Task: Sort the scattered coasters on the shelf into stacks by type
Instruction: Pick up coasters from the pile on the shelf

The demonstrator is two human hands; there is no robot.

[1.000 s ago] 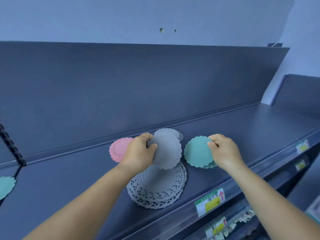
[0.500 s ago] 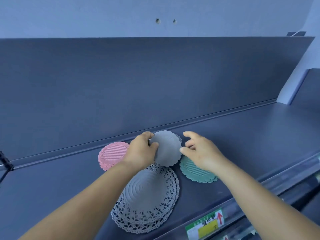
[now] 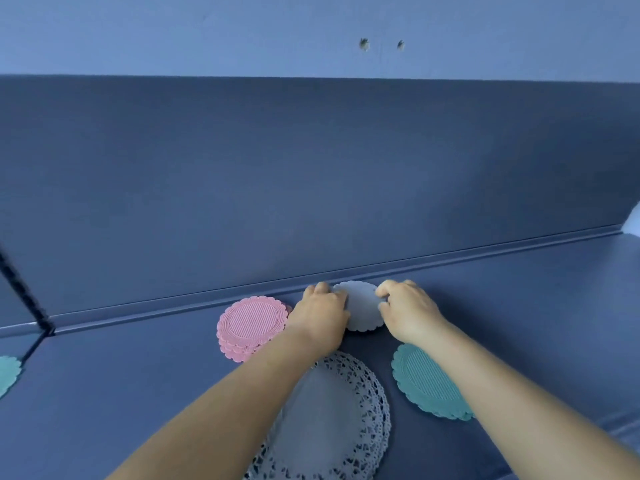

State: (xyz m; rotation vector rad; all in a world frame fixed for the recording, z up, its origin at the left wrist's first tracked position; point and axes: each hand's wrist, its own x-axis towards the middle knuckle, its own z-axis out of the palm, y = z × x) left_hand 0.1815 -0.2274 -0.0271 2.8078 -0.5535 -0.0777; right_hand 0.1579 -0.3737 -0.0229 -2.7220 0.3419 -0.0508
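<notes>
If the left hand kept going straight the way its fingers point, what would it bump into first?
Probably the raised ledge at the back of the shelf, then the dark back panel. The left hand points away from the person, beside the grey coaster; depth is unclear.

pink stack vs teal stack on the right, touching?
Apart. The head view shows the pink stack and teal stack separated by bare shelf, the lace doilies and both forearms.

Both hands at a small grey scalloped coaster (image 3: 362,306) far on the dark blue shelf (image 3: 519,299): left hand (image 3: 320,315) gripping its left edge, right hand (image 3: 408,311) curled at its right edge. Left of it, a pink stack (image 3: 251,325); nearer, lacy grey doilies (image 3: 332,420); right, teal coasters (image 3: 427,381). Another teal coaster (image 3: 7,374) at far left edge.
</notes>
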